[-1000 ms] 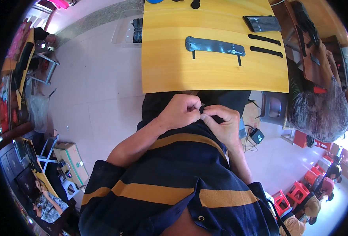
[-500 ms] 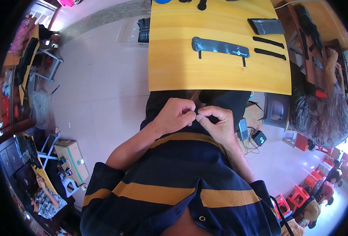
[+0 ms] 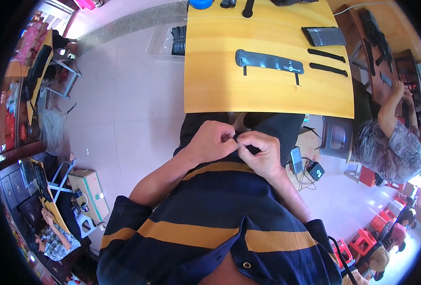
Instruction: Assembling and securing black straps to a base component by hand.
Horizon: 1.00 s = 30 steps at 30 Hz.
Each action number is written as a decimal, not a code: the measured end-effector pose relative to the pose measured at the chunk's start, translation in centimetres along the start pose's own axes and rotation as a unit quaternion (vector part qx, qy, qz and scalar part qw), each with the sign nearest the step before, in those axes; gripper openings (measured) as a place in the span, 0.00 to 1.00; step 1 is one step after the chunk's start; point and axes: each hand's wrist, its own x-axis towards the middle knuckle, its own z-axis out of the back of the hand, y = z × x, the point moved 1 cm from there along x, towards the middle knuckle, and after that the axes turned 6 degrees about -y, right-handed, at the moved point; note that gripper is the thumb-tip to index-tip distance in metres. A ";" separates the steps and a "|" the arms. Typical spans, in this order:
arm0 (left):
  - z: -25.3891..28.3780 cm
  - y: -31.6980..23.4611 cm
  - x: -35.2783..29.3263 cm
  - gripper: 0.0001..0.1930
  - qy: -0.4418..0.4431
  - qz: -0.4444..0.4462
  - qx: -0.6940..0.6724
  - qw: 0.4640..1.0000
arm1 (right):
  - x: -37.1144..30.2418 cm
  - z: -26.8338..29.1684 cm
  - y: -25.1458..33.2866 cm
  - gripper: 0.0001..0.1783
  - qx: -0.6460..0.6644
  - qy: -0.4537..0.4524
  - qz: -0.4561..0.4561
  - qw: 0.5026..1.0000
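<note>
In front of my lap, my left hand (image 3: 213, 141) is closed, its fingertips pinched beside those of my right hand (image 3: 262, 149). The right thumb and forefinger press together too. Whatever lies between the fingertips is too small and too hidden to name. Beyond both hands stands the yellow wooden table (image 3: 215, 97). On it lies a long dark grey folded pouch (image 3: 267, 62) with pale printing, and two short black tabs stick out from its near edge. Neither hand touches the table or the pouch.
To the pouch's right lie two black strips (image 3: 327, 55) and a dark ribbed bundle (image 3: 323, 36). Left of the table, a clear bin (image 3: 165, 52) holds black strips. A stool (image 3: 335, 135) and a person (image 3: 388, 142) are at right. A phone-like device (image 3: 296, 159) lies below the table.
My view has shifted slightly, so the table appears a little lower and further right. My hands stay pinched together with small finger movements. The person at right has moved an arm.
</note>
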 end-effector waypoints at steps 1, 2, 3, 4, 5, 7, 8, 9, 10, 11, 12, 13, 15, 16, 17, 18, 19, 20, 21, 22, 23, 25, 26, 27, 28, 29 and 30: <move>0.1 0.0 -0.1 0.09 0.003 0.001 0.011 1.000 | -0.2 -0.1 0.1 0.05 0.000 0.000 0.002 1.000; 0.1 0.1 -0.2 0.09 0.003 0.000 0.011 1.000 | -0.3 -0.1 0.1 0.05 -0.004 0.005 0.001 1.000; 0.0 0.3 -0.4 0.09 0.009 0.020 -0.014 1.000 | -0.5 -0.2 0.1 0.04 -0.007 0.010 -0.001 1.000; 0.0 0.4 -0.6 0.10 0.015 0.040 -0.040 0.998 | -0.5 -0.4 0.1 0.04 0.003 0.009 -0.001 1.000; -0.1 0.4 -0.7 0.10 0.015 0.040 -0.040 0.998 | -0.6 -0.4 0.0 0.04 0.003 0.010 -0.002 1.000; 0.1 0.3 -0.9 0.10 0.023 0.047 -0.062 0.997 | -0.7 -0.5 0.0 0.06 0.003 0.018 0.006 1.000; 0.2 0.1 -1.0 0.10 0.022 0.048 -0.062 0.997 | -0.8 -0.5 0.0 0.06 0.003 0.019 0.006 1.000; 0.4 -0.1 -1.0 0.09 0.031 0.048 -0.056 0.997 | -0.8 -0.5 0.1 0.06 -0.004 0.019 0.010 1.000; 0.5 -0.2 -1.0 0.08 0.040 0.048 -0.050 0.997 | -0.8 -0.5 0.2 0.06 -0.011 0.020 0.014 1.000; 0.5 0.0 -1.0 0.08 0.040 0.047 -0.051 0.997 | -0.7 -0.5 0.1 0.06 -0.012 0.020 0.014 1.000; 0.5 0.3 -1.1 0.08 0.036 0.020 -0.018 0.999 | -0.7 -0.6 0.1 0.06 -0.008 0.019 0.016 1.000; 0.5 0.5 -1.1 0.07 0.032 -0.008 0.015 0.999 | -0.7 -0.7 0.0 0.06 -0.004 0.019 0.019 1.000; 0.7 0.6 -0.8 0.07 0.032 -0.013 0.011 0.999 | -0.7 -0.7 0.2 0.06 -0.015 0.014 0.026 0.999; 0.7 0.6 -0.8 0.07 0.032 -0.017 0.006 0.999 | -0.7 -0.7 0.3 0.07 -0.027 0.009 0.033 0.999; 0.7 0.5 -0.8 0.07 0.033 -0.017 0.006 0.999 | -0.8 -0.7 0.3 0.07 -0.028 0.009 0.033 0.999; 0.7 0.4 -0.8 0.07 0.047 0.029 -0.043 0.998 | -0.8 -0.7 0.2 0.07 -0.034 0.007 0.037 0.999; 0.6 0.4 -0.8 0.07 0.062 0.074 -0.091 0.991 | -0.9 -0.7 0.2 0.07 -0.040 0.005 0.042 0.998; 0.6 0.4 -0.8 0.07 0.063 0.074 -0.091 0.991 | -0.9 -0.7 0.2 0.07 -0.041 0.004 0.042 0.998; 0.5 0.5 -0.9 0.07 0.065 0.090 -0.122 0.986 | -0.9 -0.7 0.2 0.07 -0.042 0.001 0.044 0.998; 0.5 0.5 -0.9 0.07 0.067 0.106 -0.152 0.980 | -0.9 -0.7 0.3 0.07 -0.043 -0.003 0.047 0.998; 0.4 0.6 -0.9 0.07 0.067 0.105 -0.152 0.980 | -0.9 -0.6 0.3 0.07 -0.044 -0.003 0.047 0.998; 0.4 0.7 -1.0 0.06 0.064 0.123 -0.178 0.974 | -0.9 -0.6 0.3 0.07 -0.048 0.000 0.048 0.998; 0.4 0.8 -1.0 0.06 0.064 0.122 -0.178 0.974 | -0.9 -0.6 0.3 0.07 -0.048 0.000 0.048 0.998; 0.3 0.8 -1.0 0.06 0.066 0.138 -0.188 0.970 | -0.9 -0.6 0.2 0.07 -0.046 -0.001 0.053 0.998; 0.3 0.9 -1.0 0.06 0.069 0.154 -0.199 0.966 | -0.8 -0.6 0.2 0.07 -0.044 -0.002 0.058 0.997; 0.3 0.9 -1.0 0.06 0.068 0.153 -0.199 0.966 | -0.8 -0.6 0.2 0.07 -0.044 -0.002 0.059 0.997; 0.1 1.0 -1.0 0.06 0.061 0.158 -0.223 0.960 | -0.8 -0.6 0.3 0.08 -0.045 -0.007 0.064 0.997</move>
